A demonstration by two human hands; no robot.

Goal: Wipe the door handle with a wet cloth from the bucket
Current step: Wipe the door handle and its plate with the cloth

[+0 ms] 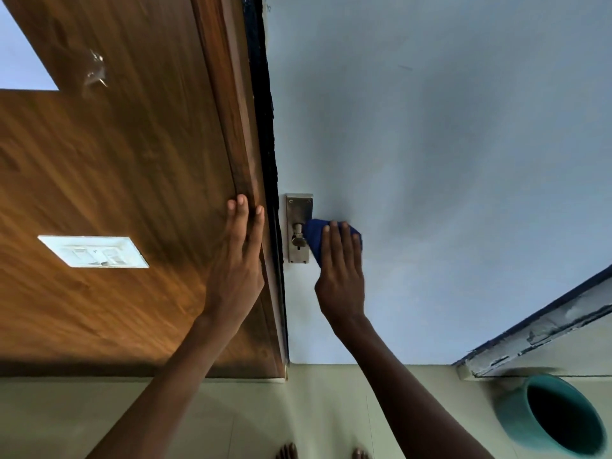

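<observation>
R hand [341, 276] clamped on blue cloth [314, 236] hiding handle lever, L hand [236, 260] flat w/ fingers together, prob touching door frame [238, 144]

My left hand [236, 260] lies flat with fingers straight at frame centre, while my right hand [341, 273], just right of it, curls its fingers closed.

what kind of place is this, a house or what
Probably a doorway inside a home. A pale painted door carries a metal door handle, a wall switch plate sits on the wood panelling, and a teal bucket stands on the tiled floor by bare feet.
</observation>
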